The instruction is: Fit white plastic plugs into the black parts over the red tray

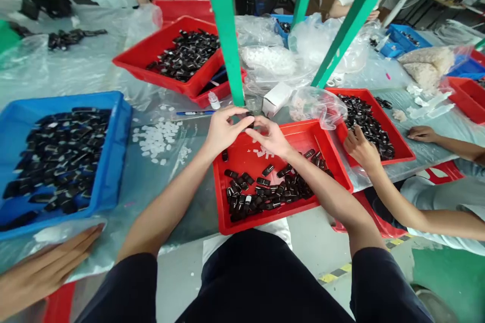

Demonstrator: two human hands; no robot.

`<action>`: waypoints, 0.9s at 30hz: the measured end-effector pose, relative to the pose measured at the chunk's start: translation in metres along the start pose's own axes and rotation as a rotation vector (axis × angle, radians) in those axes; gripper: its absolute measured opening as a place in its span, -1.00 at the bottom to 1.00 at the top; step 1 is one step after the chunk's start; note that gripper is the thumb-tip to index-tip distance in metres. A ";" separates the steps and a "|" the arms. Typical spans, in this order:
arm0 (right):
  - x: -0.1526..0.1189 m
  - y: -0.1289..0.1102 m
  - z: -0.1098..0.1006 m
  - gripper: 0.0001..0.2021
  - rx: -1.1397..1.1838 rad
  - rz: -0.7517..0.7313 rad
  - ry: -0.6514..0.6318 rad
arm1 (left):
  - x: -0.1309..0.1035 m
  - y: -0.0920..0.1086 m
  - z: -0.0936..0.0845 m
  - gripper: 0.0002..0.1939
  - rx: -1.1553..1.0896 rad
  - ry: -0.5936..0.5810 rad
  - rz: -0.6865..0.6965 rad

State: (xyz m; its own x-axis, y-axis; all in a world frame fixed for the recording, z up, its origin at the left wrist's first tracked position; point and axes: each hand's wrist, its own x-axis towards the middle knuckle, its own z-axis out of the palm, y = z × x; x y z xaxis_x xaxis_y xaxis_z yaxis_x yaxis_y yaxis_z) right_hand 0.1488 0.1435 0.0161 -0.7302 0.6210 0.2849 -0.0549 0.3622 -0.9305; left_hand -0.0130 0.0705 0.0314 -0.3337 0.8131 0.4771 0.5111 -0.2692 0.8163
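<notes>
Both of my hands meet above the far edge of a red tray (282, 214), pinching one small black plastic part (249, 115) between them. My left hand (226, 128) grips it from the left with thumb and fingers. From the right, my right hand (271, 136) has its fingertips on the same part. Black plastic parts (273, 189) of a similar kind lie heaped along the near side of the tray. A few white pieces (264, 152) rest on the tray floor below my right hand. Fine detail of the held part is too small to make out.
White round pieces (157, 139) are scattered left of the tray. A blue bin (123, 131) and another red bin (131, 63) hold black parts. A pen (195, 112), small bottle (214, 101) and white box (277, 99) lie beyond, near a green post (229, 35). A co-worker's hand (361, 149) is at right.
</notes>
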 end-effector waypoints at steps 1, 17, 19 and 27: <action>-0.002 -0.001 0.001 -0.70 0.001 -0.013 0.000 | -0.002 0.001 0.001 -0.72 0.002 0.006 0.011; 0.001 0.003 -0.012 -0.55 -0.227 0.037 0.102 | -0.058 0.065 -0.067 -0.73 0.214 -0.082 0.161; 0.003 0.005 -0.011 -0.57 -0.216 0.041 0.100 | -0.101 0.072 -0.096 -0.78 0.259 0.057 0.092; 0.001 -0.006 -0.012 -0.81 -0.472 -0.025 -0.291 | -0.262 0.027 -0.198 -0.77 0.476 1.088 -0.372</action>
State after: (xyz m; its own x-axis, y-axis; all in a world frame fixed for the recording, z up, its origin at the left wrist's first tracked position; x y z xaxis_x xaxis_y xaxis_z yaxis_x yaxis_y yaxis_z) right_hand 0.1568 0.1506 0.0245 -0.8942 0.4151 0.1679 0.1878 0.6881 -0.7009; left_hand -0.0684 -0.2517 -0.0072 -0.8863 -0.1109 0.4496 0.4053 0.2838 0.8690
